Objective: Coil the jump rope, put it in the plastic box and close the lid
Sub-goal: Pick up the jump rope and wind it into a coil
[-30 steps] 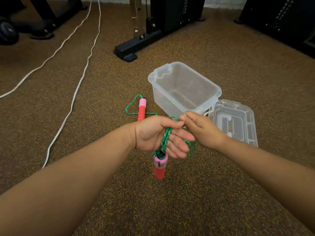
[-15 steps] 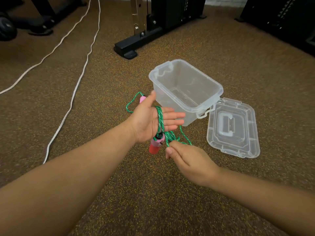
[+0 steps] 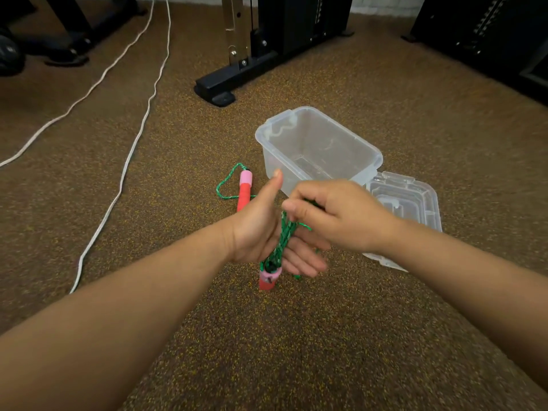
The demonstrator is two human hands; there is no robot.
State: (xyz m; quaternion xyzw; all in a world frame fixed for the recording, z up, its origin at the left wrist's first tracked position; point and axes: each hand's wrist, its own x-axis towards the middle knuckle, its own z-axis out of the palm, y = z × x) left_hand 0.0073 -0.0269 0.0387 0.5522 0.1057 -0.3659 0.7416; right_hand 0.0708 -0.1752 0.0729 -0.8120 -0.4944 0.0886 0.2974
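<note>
Clear lid [image 3: 415, 203] behind right hand [image 3: 341, 215]

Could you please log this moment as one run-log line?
step: coiling | left hand: open, rope looped around it | right hand: pinching rope | box: empty | lid: off, beside box

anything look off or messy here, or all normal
Nothing damaged or spilled. The rope is only part-wound round the left hand; its other handle lies loose on the carpet. The box stands empty, with its lid beside it.
</note>
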